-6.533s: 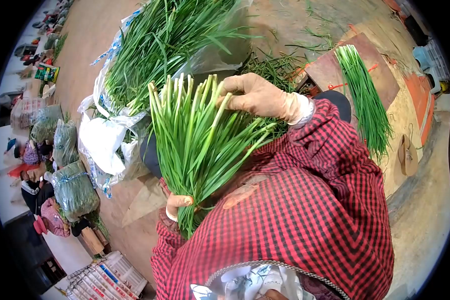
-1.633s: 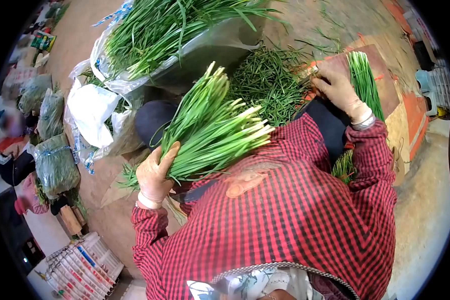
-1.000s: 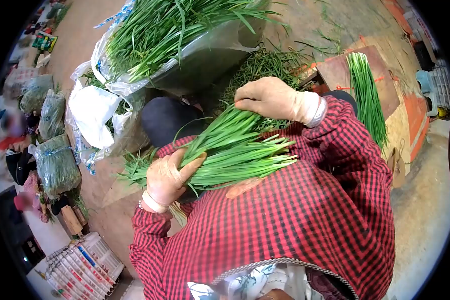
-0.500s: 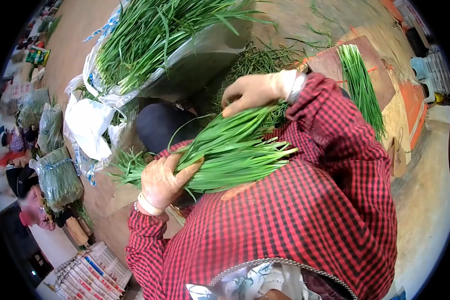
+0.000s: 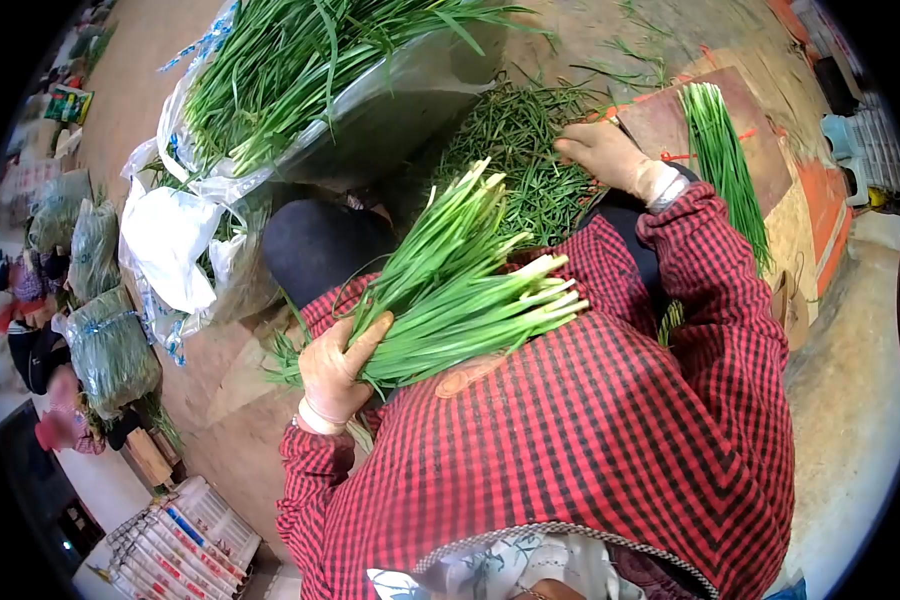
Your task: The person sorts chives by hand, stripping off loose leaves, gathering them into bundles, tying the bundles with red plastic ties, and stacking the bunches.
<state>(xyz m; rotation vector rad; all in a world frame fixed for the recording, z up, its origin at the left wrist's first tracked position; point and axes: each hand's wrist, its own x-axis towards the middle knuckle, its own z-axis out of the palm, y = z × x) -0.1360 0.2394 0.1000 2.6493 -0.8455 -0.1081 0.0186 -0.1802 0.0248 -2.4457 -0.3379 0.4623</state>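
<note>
A bundle of green stalks with pale ends (image 5: 450,290) lies across my lap, fanned in two parts. My gloved left hand (image 5: 338,368) is wrapped round its leafy end at the left. My gloved right hand (image 5: 610,158) is apart from the bundle, above a heap of loose green trimmings (image 5: 530,130), its fingers close together; whether they pinch something small is hidden. Another neat bundle (image 5: 722,165) rests on a reddish-brown board (image 5: 660,125) to the right.
A large open plastic bag (image 5: 400,105) full of green stalks stands at the upper left, beside a white bag (image 5: 170,245). Wrapped bundles (image 5: 115,350), stacked crates (image 5: 185,545) and a seated person (image 5: 65,410) are farther left. An orange sheet (image 5: 825,215) lies at right.
My right hand has moved from over the bundle out to the right, above the trimmings. The bundle's upper part now shows its pale ends spread upward. My left hand keeps its hold.
</note>
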